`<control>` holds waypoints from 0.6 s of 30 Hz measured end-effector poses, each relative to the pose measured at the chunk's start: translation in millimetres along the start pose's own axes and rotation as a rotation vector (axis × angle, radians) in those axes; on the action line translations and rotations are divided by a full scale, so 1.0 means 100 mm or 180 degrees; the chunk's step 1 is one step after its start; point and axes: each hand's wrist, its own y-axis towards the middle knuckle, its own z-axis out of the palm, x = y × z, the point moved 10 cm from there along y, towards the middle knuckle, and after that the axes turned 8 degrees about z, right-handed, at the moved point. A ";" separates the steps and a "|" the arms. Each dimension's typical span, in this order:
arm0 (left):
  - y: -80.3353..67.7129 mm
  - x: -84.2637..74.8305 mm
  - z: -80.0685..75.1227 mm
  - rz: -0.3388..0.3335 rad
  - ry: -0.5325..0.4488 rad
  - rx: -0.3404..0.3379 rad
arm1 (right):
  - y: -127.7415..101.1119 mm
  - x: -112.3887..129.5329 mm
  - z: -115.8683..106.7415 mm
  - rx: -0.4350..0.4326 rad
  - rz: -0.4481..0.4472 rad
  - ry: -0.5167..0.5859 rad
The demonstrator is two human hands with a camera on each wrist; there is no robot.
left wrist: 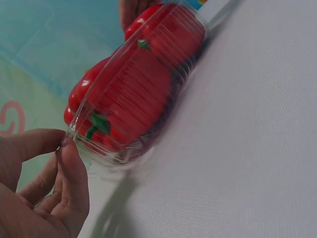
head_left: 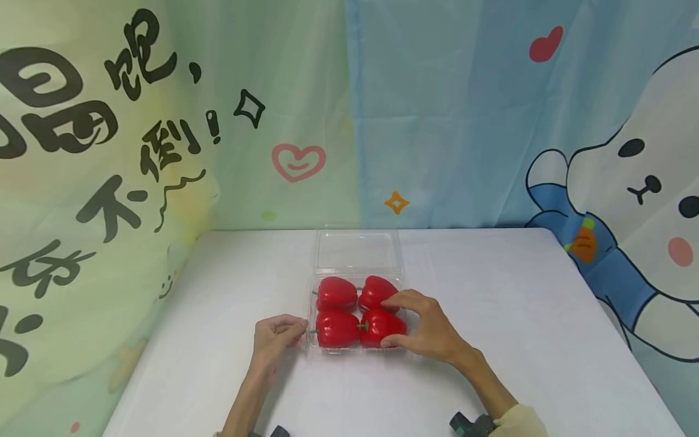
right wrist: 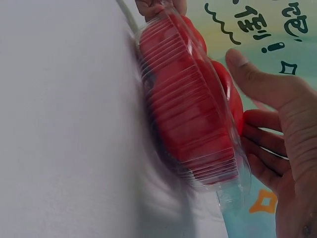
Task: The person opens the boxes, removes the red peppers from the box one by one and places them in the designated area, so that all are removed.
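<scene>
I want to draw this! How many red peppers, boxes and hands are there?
Peppers: 4, all red, in the box
Box: 1, clear, lid open
Hands: 2, left hand pinching the box rim, right hand on a pepper
Total: 7

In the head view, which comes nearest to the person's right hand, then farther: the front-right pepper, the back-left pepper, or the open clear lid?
1. Front-right pepper: under the right hand, touching.
2. Back-left pepper: across the tray, far-left corner.
3. Open lid: flat behind the tray, toward the wall.

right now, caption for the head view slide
Two hands steady an open clear clamshell tray holding four red bell peppers on a white table.
</scene>
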 end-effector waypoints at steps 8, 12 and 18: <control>-0.01 0.00 0.00 -0.0045 0.0024 -0.0036 | -0.03 -0.05 0.08 0.0155 0.0142 -0.0190; -0.02 -0.02 0.00 -0.0053 0.0005 -0.0045 | -0.03 -0.05 0.10 0.0229 0.0208 -0.0326; -0.02 0.00 0.00 -0.0039 0.0015 -0.0038 | -0.04 -0.03 0.10 0.0276 0.0220 -0.0447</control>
